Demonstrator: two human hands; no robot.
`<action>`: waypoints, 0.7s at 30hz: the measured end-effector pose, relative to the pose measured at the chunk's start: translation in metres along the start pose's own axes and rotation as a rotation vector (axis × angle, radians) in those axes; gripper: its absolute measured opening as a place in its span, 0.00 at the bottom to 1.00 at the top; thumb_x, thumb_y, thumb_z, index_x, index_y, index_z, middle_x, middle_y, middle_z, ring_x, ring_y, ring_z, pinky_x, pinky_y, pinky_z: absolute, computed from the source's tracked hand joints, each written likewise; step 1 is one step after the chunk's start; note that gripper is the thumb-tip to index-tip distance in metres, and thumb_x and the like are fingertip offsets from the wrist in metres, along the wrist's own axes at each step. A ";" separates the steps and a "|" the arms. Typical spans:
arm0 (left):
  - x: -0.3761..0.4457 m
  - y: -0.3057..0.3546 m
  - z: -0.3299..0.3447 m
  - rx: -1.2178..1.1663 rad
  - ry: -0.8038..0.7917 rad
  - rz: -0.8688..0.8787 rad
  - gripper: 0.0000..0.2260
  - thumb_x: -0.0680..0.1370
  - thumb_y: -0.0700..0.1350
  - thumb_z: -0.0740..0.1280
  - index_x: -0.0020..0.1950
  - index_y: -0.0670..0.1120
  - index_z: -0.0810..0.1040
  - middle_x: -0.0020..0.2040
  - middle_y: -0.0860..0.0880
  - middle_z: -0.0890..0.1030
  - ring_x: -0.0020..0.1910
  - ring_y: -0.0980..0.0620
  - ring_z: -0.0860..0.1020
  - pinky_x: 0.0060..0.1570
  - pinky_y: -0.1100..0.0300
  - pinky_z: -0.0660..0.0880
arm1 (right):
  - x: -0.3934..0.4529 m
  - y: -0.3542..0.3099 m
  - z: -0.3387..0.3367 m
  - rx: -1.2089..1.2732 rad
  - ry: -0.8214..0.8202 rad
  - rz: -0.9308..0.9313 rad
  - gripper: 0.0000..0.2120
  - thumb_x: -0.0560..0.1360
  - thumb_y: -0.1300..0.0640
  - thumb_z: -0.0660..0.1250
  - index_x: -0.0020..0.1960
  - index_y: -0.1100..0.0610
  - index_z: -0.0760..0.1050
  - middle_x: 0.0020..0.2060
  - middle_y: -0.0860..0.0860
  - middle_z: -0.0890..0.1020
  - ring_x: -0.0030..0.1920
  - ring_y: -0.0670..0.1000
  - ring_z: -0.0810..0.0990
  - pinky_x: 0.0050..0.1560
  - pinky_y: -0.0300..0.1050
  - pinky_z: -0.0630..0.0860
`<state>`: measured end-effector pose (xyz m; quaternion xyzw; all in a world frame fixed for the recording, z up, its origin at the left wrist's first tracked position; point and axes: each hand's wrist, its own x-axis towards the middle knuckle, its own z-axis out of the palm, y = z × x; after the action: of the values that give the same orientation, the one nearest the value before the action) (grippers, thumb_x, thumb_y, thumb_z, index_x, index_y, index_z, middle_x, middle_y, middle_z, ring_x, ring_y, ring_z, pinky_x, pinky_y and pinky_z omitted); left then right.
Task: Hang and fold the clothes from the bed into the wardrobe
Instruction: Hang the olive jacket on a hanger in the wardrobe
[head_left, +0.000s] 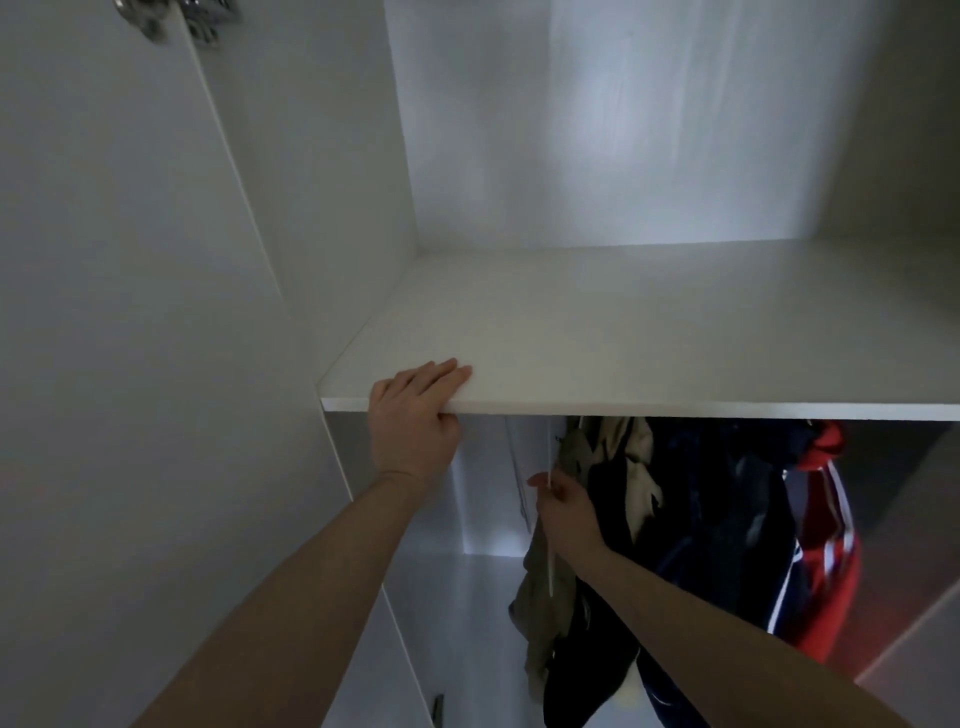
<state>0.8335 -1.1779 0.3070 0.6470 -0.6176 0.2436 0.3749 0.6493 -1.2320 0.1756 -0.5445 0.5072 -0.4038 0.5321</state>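
Your two forearms reach up into the wardrobe (322, 218). Your left hand (413, 415) lies with straight fingers flat on the front edge of the shelf (649, 332), thumb tucked under, steadying you. Your right hand (563, 506) is lower and to the right, beneath the shelf, just beside the hanging clothes (691, 519), whose long axis drops straight down. It seems to pinch a thin white hanger (549, 545) at the olive garment (540, 613), though the dim view blurs that grip.

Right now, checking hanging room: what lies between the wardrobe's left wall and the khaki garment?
Head view: only the right hand pinching a thin white hanger.
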 end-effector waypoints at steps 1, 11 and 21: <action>0.000 0.000 -0.001 -0.005 0.000 -0.003 0.26 0.62 0.37 0.67 0.58 0.51 0.86 0.58 0.51 0.85 0.55 0.46 0.83 0.52 0.56 0.66 | -0.007 0.000 -0.005 -0.012 -0.003 -0.005 0.15 0.83 0.65 0.58 0.47 0.53 0.79 0.35 0.54 0.76 0.34 0.50 0.74 0.33 0.36 0.74; -0.003 0.006 -0.012 -0.088 -0.074 -0.060 0.24 0.65 0.39 0.66 0.60 0.49 0.86 0.60 0.47 0.85 0.58 0.43 0.82 0.57 0.53 0.66 | -0.099 -0.018 -0.062 -0.107 0.023 0.087 0.13 0.82 0.60 0.61 0.51 0.69 0.80 0.31 0.50 0.80 0.28 0.41 0.76 0.28 0.31 0.71; -0.007 0.006 -0.018 -0.098 -0.145 -0.037 0.25 0.69 0.37 0.66 0.65 0.47 0.82 0.66 0.45 0.81 0.64 0.40 0.77 0.64 0.47 0.66 | -0.235 -0.026 -0.117 -0.309 0.131 0.103 0.13 0.83 0.59 0.60 0.53 0.51 0.84 0.26 0.55 0.76 0.25 0.46 0.71 0.26 0.36 0.65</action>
<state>0.8297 -1.1594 0.3136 0.6551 -0.6423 0.1585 0.3649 0.5000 -1.0229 0.2380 -0.5655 0.6242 -0.3277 0.4280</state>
